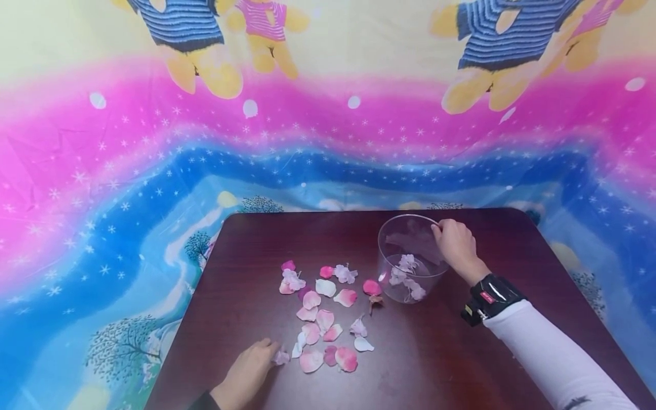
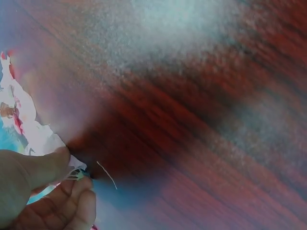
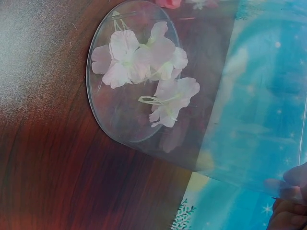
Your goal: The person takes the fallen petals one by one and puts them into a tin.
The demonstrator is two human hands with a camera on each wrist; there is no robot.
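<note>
At the front left of the table, my left hand (image 1: pixel 243 373) pinches a pale pink flower (image 1: pixel 281 357) between thumb and fingertips. In the left wrist view the thumb and fingers meet at its thin stalks. My right hand (image 1: pixel 458 246) grips the rim of a clear round container (image 1: pixel 382 250) at its right side. Several pale flowers (image 3: pixel 127 60) with thin green stalks lie on the container's bottom. Loose petals (image 1: pixel 325 320), white, pink and magenta, are scattered on the table between the left hand and the container, with a few pale flowers (image 1: pixel 345 274) among them.
A dark reddish-brown table (image 1: pixel 435 364) with rounded far corners bears everything. Behind and beside it hangs a colourful printed cloth (image 1: pixel 328 131). A small brown dried piece (image 1: pixel 376 302) lies just left of the container.
</note>
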